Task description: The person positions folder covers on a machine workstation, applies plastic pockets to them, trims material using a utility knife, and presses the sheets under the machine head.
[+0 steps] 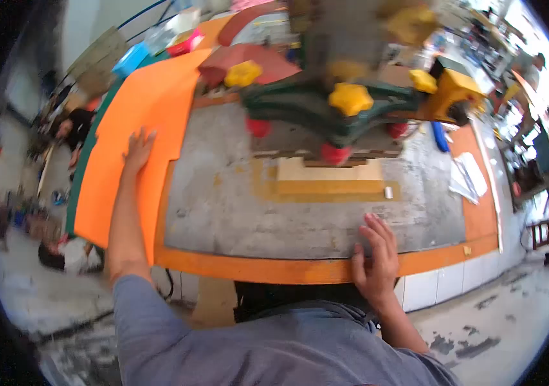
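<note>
The left hand point(137, 151) lay with fingers spread on the orange sheet point(138, 96) at the counter's point(255, 267) left, the right hand point(377, 264) had loosely bent fingers, a big machine point(332, 116) stood mid-counter, a blue box point(130, 60) sat behind

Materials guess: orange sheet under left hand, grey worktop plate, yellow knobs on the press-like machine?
Orange sheet: maybe foam or coated card, matte; even colour, no visible weave.
Grey plate: probably metal, dull and worn; scuffs, stains, faint sheen.
Yellow knobs: likely moulded plastic; uniform bright colour, lobed shape. Blur leaves finish unclear.
</note>
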Tool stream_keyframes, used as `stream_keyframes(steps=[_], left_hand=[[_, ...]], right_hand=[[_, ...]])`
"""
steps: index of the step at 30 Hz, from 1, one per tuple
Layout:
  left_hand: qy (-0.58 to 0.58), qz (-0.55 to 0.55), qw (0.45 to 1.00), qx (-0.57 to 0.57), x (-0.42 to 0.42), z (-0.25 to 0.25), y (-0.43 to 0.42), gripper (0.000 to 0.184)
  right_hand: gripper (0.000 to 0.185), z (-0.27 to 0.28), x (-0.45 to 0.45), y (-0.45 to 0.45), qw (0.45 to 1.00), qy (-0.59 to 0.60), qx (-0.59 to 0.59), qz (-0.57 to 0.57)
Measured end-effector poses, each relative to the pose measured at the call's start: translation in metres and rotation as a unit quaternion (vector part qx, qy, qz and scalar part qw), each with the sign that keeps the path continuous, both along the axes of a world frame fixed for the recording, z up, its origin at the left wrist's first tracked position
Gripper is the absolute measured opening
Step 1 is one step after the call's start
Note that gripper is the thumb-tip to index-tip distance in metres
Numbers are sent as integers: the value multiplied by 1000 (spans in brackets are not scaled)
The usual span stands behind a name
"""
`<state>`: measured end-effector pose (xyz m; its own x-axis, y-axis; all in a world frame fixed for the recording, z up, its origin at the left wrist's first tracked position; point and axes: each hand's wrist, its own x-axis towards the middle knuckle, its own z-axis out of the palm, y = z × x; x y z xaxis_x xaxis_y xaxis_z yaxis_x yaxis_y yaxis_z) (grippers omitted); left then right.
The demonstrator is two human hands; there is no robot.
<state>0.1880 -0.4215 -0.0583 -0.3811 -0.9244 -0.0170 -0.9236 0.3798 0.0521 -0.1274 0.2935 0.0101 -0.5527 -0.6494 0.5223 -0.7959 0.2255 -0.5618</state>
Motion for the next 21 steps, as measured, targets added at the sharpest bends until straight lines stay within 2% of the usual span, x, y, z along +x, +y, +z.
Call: stream_keyframes(steps=[4, 6, 7, 10, 13, 16, 18, 19, 21], left_hand=[[3, -55, 998, -25, -19, -28, -86, 99], [14, -68, 997, -26, -28, -33, -118, 97], [59, -32, 998, -5, -36, -34, -124, 98], [49, -34, 998, -2, -45, -21, -129, 101], [32, -90, 995, 4, -62, -13, -147, 104], [31, -34, 999, 11, -80, 11, -119, 105], [29, 7, 999, 17, -84, 8, -122, 105], [31, 3, 999, 18, -88, 9, -124, 105], [-12, -94, 995, -18, -84, -8, -167, 102]], right_hand=[[44, -7, -2, 5, 1000, 16, 4, -14], [44, -12, -1, 5, 999, 10, -8, 30], [44, -11, 0, 6, 1000, 16, -5, 7], [41, -7, 1, 6, 999, 23, 8, 33], [41, -5, 3, 5, 999, 22, 12, 31], [40, -3, 2, 4, 999, 26, 16, 33], [41, -7, 2, 4, 999, 30, 16, 30], [41, -8, 1, 4, 999, 33, 15, 31], [42, -5, 2, 4, 999, 34, 18, 25]])
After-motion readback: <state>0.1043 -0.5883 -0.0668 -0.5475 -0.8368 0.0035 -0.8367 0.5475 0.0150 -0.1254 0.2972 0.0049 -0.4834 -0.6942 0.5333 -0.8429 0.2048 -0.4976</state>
